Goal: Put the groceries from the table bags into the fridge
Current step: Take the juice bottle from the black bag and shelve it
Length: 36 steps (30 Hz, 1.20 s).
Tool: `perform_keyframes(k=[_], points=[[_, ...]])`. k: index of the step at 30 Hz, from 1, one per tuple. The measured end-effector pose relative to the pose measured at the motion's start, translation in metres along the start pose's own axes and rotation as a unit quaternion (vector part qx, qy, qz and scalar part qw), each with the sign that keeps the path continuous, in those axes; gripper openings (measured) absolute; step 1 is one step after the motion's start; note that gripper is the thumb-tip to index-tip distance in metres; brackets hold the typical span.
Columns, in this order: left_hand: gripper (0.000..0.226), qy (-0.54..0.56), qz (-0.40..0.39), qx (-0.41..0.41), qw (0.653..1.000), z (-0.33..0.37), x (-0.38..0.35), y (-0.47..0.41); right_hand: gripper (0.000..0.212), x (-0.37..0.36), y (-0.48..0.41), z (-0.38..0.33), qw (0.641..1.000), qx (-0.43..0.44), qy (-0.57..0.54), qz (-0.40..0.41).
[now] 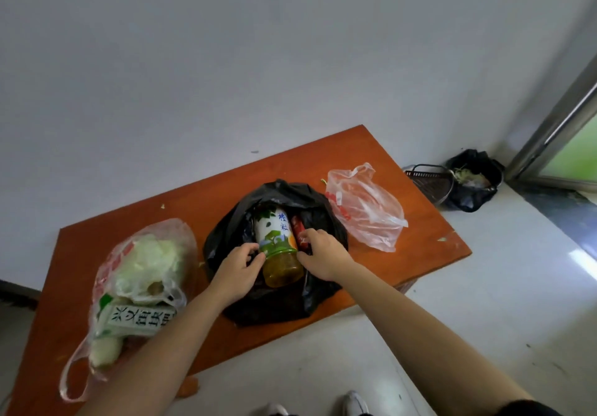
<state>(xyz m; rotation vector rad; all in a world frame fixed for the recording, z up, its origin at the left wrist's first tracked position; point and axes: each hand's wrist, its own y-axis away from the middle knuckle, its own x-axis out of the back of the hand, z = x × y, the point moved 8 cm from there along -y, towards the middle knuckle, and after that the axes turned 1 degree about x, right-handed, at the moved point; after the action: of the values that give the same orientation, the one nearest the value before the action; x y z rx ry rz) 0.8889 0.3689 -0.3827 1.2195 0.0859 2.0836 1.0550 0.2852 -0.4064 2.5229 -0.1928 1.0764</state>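
Bottle (277, 241) in the open black bag (226, 231), a hand at each side.
The bottle lies on its side in the black bag at the middle of the orange surface (371, 157), with orange drink showing at its near end and a red packet (298, 229) just beside it on the right. The left hand (237, 268) has its fingers curled round the bottle's left side at the label's lower edge. The right hand (319, 254) has its fingers curled over the packet's near end, pinching it, with the thumb against the bottle's right side. Left of the black bag, a clear bag (106, 273) holds cabbage (151, 257) and a carton (139, 318). To the right lies a crumpled pink bag (365, 212). On the floor past the surface stand a basket (429, 183) and a bin bag (465, 199).
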Motion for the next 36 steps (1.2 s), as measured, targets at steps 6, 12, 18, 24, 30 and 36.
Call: perform_keyframes(k=[6,12,18,24,30,36], points=[[0.046,0.014,-0.04,-0.001,0.999,-0.023,0.01,-0.093,0.07,-0.038,-0.058,0.0,0.996,-0.071,-0.027,-0.043],[0.057,-0.023,-0.092,0.021,0.995,-0.066,0.037,-0.199,0.099,-0.07,-0.095,0.001,0.975,-0.21,-0.032,-0.059],[0.061,0.001,-0.175,0.106,0.979,-0.114,0.034,-0.237,0.117,-0.092,-0.127,-0.006,0.951,-0.302,0.001,-0.062],[0.054,-0.047,-0.108,-0.022,0.993,-0.103,0.036,-0.253,0.128,-0.091,-0.133,-0.004,0.938,-0.345,0.017,0.005],[0.046,-0.091,-0.034,-0.119,0.988,-0.072,0.047,-0.238,0.131,-0.088,-0.137,0.004,0.946,-0.324,0.019,0.012],[0.028,0.029,-0.067,-0.038,0.997,-0.061,0.045,-0.214,0.123,-0.072,-0.119,0.001,0.956,-0.292,-0.003,0.018]])
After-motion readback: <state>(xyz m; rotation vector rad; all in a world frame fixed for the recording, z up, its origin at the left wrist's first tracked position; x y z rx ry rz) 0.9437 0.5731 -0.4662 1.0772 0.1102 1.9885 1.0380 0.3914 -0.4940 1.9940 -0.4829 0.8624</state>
